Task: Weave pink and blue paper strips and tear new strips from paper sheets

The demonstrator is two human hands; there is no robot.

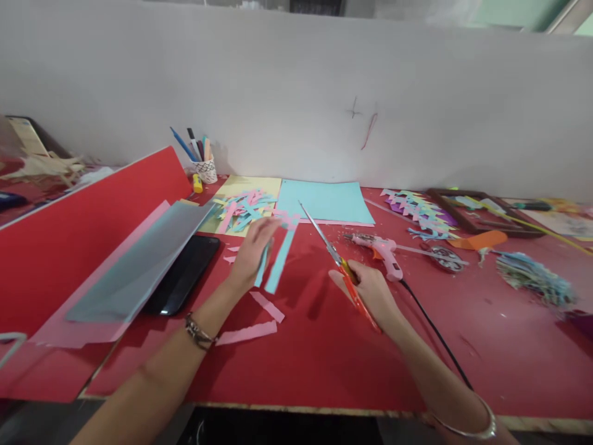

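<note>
Pale partition (278, 93) behind, likely a stop for items pushed rearward. Red surface (333, 371) below, carrying everything. Red board (106, 204) slanted up at left; support not clear. Blue-grey and pink sheets (139, 266) leaning near it, overlapping black smartphone (189, 275), probably parked aside, off the cutting spot. Blue paper sheets (324, 201) flat at back, pink edge peeking out underneath, seemingly stacked as stock. Yellow sheet (264, 184) alongside, under heap of cut strips (248, 204), likely acting as a mat to keep loose bits together.

Scissors (354, 287) mid-surface, raised, blades pointing forward and slightly left, apparently together; safely away from the body. Gripped at orange handles by right hand (373, 290); fingers through loops or not, cannot tell. Pink glue gun (386, 250) just beyond, on its side, nozzle turned away from that hand, presumably for heat. Left hand (252, 247) half-curled, blurred, over blue strips (280, 266) near the heap; pinching or only hovering, cannot tell. Pen cup (207, 171) upright at back, probably for easy picking. Pink strips (248, 334) lying loose just below left hand, seemingly dropped within easy reach.
</note>
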